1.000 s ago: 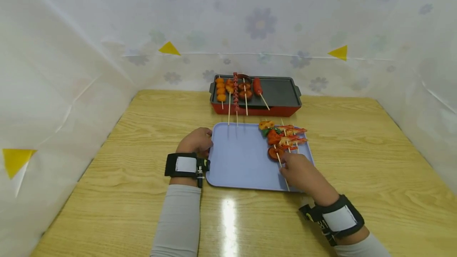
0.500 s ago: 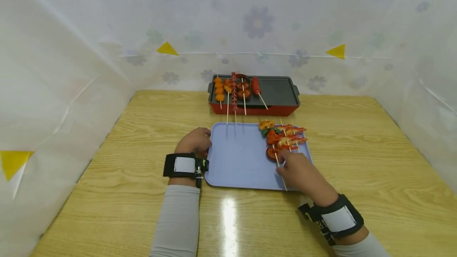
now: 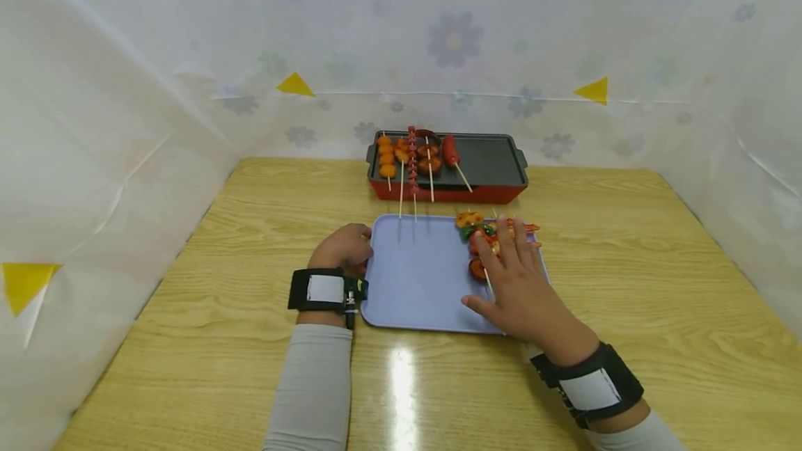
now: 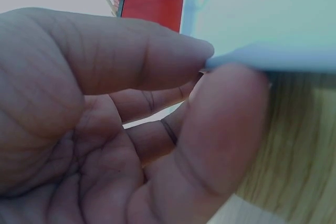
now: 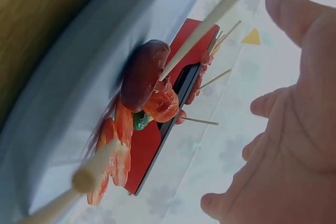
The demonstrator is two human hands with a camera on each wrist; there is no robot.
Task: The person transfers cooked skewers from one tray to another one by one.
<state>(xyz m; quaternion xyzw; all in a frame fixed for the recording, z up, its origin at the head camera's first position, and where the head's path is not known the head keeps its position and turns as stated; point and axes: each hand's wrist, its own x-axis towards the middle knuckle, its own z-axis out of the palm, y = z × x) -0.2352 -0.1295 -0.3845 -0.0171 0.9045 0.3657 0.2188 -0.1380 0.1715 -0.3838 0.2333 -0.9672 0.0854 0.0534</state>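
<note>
My left hand [image 3: 343, 248] pinches the left rim of a lavender tray [image 3: 410, 277] between thumb and finger; the left wrist view shows the tray's edge [image 4: 294, 59] at the fingertips. Over the tray's right side my right hand [image 3: 520, 298] is spread with straight fingers, holding nothing. Partly hidden under it lie skewers: one with a brown-red round piece [image 3: 478, 270], one with yellow, green and orange-red pieces [image 3: 468, 220], and shrimp skewers [image 3: 531, 227]. In the right wrist view the round piece [image 5: 144, 74] and shrimp [image 5: 121, 150] sit on the tray, apart from the palm.
Behind the tray stands a red grill box [image 3: 482, 194] with a dark top plate [image 3: 491, 155]. On its left half lie orange ball skewers [image 3: 386, 156], a thin red skewer [image 3: 413, 165], a sausage skewer [image 3: 450, 152] and others. Several sticks overhang its front edge.
My right hand has let go of the stick of the round-piece skewer, lifted and spread its fingers above the skewers. The left hand stays at the tray rim.
</note>
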